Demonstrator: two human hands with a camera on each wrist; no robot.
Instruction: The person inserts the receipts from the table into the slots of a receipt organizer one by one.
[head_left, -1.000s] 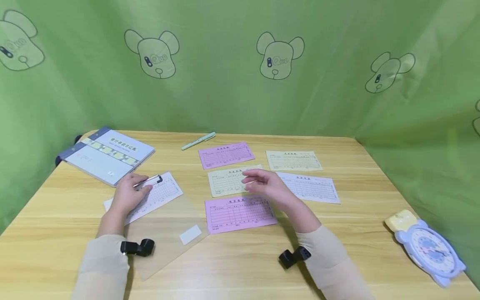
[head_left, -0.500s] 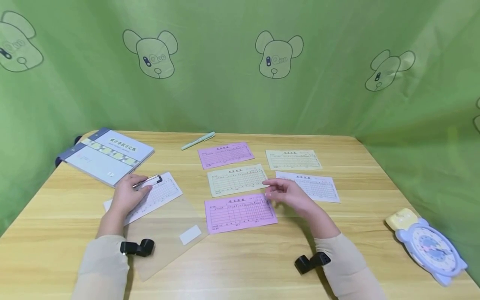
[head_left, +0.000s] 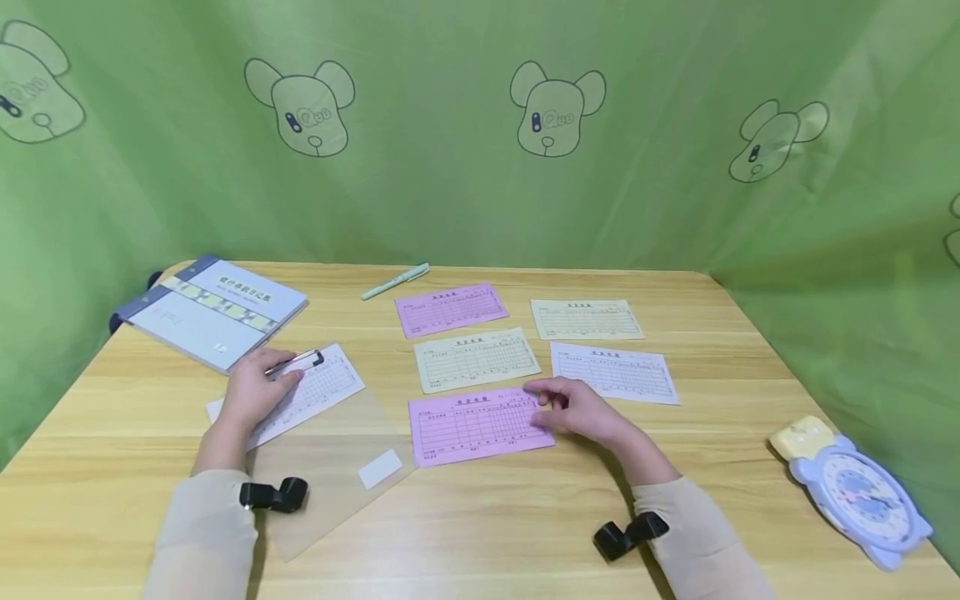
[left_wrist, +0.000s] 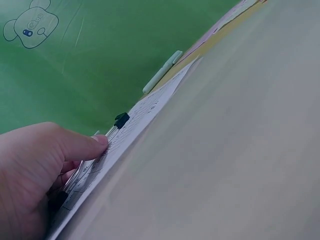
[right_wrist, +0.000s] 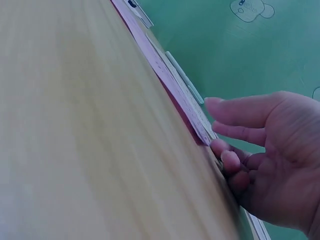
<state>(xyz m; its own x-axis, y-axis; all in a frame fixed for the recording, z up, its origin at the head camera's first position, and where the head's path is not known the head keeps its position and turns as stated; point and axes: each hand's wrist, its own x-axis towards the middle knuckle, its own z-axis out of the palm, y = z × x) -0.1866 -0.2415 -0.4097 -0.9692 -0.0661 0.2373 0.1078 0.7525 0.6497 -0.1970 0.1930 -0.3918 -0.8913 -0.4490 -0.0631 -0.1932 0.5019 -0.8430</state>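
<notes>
My left hand (head_left: 258,383) grips the metal clip (head_left: 296,362) of a clear clipboard (head_left: 337,475) with a white form (head_left: 337,379) at its top. In the left wrist view the thumb lies on the clip (left_wrist: 112,132) and the fingers go behind it. My right hand (head_left: 581,408) is at the right edge of the near purple slip (head_left: 472,429). Its thumb and index finger stand apart in the right wrist view, and the lower fingers curl loosely by the corner of the slip (right_wrist: 187,112). Whether they touch the paper I cannot tell.
Behind the near purple slip lie a pale green slip (head_left: 476,360) and another purple slip (head_left: 452,310). To the right are a second pale green slip (head_left: 587,320) and a white slip (head_left: 615,373). A pen (head_left: 395,282), account book (head_left: 217,310) and toy clock (head_left: 862,496) lie around.
My right hand has moved from above the middle green slip, right and toward me, to the near purple slip's right edge. The left hand stays on the clip.
</notes>
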